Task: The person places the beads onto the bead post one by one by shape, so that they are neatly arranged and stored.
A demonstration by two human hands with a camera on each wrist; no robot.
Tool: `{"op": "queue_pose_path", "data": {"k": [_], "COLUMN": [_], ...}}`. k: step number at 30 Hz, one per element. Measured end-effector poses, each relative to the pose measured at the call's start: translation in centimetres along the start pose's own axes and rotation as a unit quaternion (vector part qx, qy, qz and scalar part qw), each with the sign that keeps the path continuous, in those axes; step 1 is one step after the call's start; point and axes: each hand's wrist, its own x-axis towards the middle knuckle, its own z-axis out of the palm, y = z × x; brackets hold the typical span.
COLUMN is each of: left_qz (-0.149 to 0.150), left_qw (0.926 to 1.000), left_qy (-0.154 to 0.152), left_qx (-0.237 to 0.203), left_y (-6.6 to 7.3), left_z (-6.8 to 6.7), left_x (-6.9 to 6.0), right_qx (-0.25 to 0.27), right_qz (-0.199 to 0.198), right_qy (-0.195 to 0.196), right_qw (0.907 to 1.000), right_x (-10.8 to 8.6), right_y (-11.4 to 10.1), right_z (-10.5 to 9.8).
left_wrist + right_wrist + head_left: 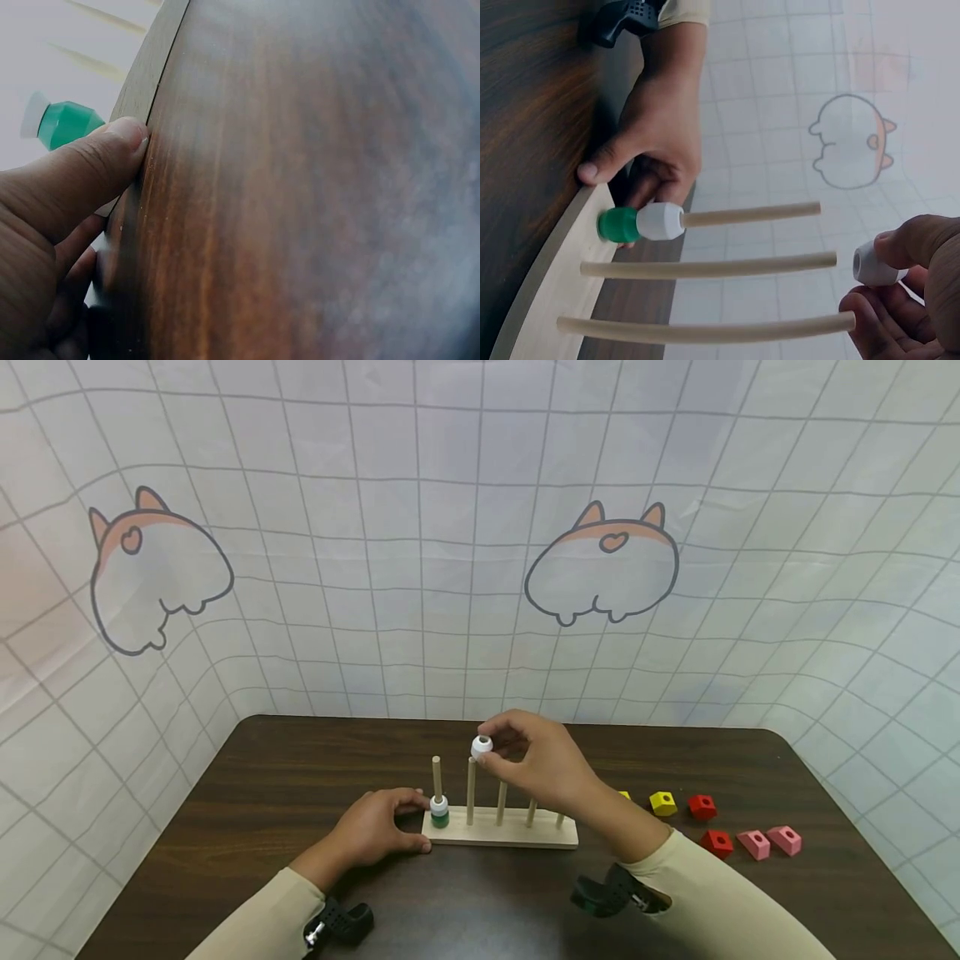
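Note:
A pale wooden peg board (498,837) with several upright pegs stands on the table. On its leftmost peg a white bead (438,806) sits on top of a green bead (618,224). My left hand (375,828) grips the board's left end, the thumb (124,139) at the front edge and the other fingers behind. Between thumb and fingers my right hand (542,760) pinches another white bead (482,745), its hole showing. That bead is just above the tip of the second peg (471,789), apart from it in the right wrist view.
To the right lie yellow blocks (663,803), red blocks (702,807) and pink blocks (785,840), each with a hole; my right forearm partly covers one yellow block. A white gridded cloth (360,568) with cartoon figures hangs behind the dark table (247,827).

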Motion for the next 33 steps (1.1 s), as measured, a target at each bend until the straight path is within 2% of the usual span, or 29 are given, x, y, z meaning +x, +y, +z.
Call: {"op": "queue_pose_path", "data": {"k": [23,33], "left_qz": [0.009,0.017], "left_qw": [0.9999,0.9998], "left_qy": [-0.005,-0.004], "left_qx": [-0.006,-0.005], "left_y": [-0.2,-0.2], "left_z": [-0.1,-0.1], "left_x": [-0.2,-0.2], "right_qx": [0.006,0.003], "right_qz": [0.003,0.026], "right_qy": [-0.003,0.021], "right_qw": [1.0,0.9994], "right_x": [1.3,1.1], "right_y": [-1.7,-2.6], "right_z": [3.9,5.4]}}
